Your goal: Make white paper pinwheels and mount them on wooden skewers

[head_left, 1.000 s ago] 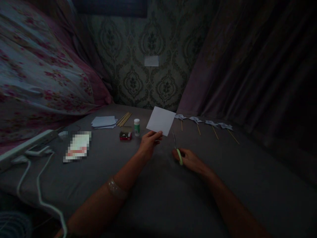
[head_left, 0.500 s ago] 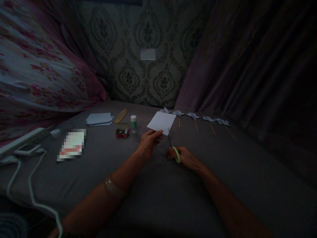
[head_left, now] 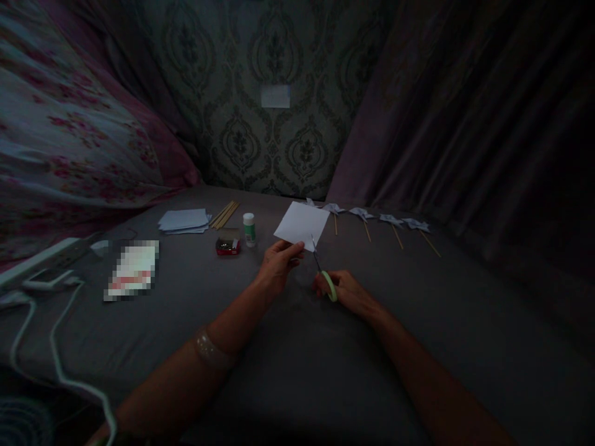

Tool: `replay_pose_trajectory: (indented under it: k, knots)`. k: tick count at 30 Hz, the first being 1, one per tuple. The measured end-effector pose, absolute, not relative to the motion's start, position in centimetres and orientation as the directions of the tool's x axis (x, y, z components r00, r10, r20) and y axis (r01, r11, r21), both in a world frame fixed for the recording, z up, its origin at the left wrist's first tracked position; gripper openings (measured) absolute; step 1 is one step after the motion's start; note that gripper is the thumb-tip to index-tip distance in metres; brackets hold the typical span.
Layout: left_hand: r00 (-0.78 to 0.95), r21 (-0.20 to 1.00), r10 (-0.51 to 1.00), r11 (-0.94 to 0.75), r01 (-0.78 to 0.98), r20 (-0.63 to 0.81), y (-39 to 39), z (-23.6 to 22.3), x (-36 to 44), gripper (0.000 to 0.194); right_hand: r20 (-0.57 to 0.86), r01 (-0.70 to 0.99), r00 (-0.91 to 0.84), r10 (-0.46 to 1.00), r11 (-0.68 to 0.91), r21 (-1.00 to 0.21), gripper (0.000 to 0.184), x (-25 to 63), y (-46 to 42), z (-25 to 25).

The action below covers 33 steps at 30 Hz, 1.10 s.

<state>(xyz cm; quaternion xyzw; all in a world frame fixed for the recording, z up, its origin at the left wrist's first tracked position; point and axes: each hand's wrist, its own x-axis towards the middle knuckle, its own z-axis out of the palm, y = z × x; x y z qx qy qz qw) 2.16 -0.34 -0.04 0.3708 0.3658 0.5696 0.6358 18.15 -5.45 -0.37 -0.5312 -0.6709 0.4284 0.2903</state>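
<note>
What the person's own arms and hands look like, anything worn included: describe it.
The left forearm wears a wide, rounded bracelet, pale, shiny and seemingly translucent. The right forearm shows no bracelet. No sleeve covers either forearm. The left hand and right hand wear no gloves; it is too dark to tell about rings.

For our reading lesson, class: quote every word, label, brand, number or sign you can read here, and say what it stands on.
No text can be read.
Bottle: label too small.
Red box: any print too small.
Flat item at left: pixelated.
</note>
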Motion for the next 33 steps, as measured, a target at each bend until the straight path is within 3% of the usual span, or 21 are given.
replay_pose_trajectory:
  k: [33]
  knots:
    - [0.060,0.887,0.998,0.032,-0.461,-0.004,-0.60,0.18,2.32,0.025,-0.071,0.463,-0.261,0.963,0.060,-0.884,0.045,18.17,-5.54,-0.34]
